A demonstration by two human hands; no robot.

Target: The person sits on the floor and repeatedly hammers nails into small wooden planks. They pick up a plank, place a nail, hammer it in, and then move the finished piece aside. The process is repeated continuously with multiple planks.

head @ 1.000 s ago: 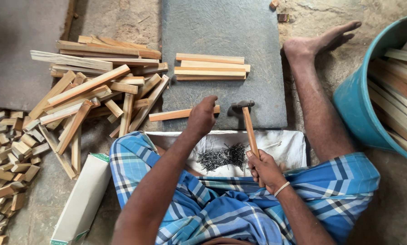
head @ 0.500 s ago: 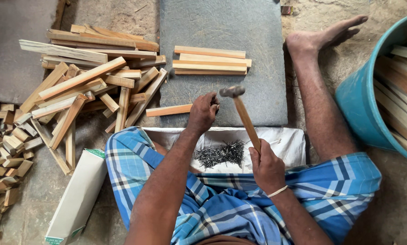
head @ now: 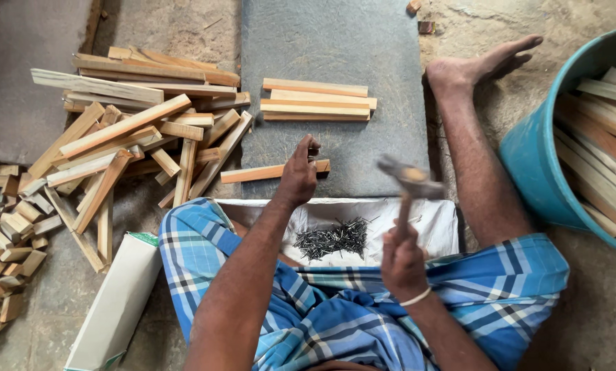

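My left hand (head: 300, 173) rests on a single wooden strip (head: 253, 173) that lies across the near edge of the grey stone slab (head: 335, 48); its fingers pinch something small at the strip's right end, too small to make out. My right hand (head: 402, 255) grips the wooden handle of a hammer (head: 411, 180), raised and blurred above the slab's near right corner. A pile of dark nails (head: 333, 238) lies on white cloth (head: 431, 223) in my lap. A neat stack of strips (head: 316, 99) sits further back on the slab.
A big loose heap of wooden strips (head: 136, 130) lies to the left, with small offcut blocks (head: 6, 240) at the far left. A teal tub (head: 541, 165) holding strips stands on the right beside my outstretched leg (head: 473, 137). A white carton (head: 116, 309) lies by my left knee.
The hammer has swung up and back toward the right, away from the strip. My left hand has stayed on the strip's right end.
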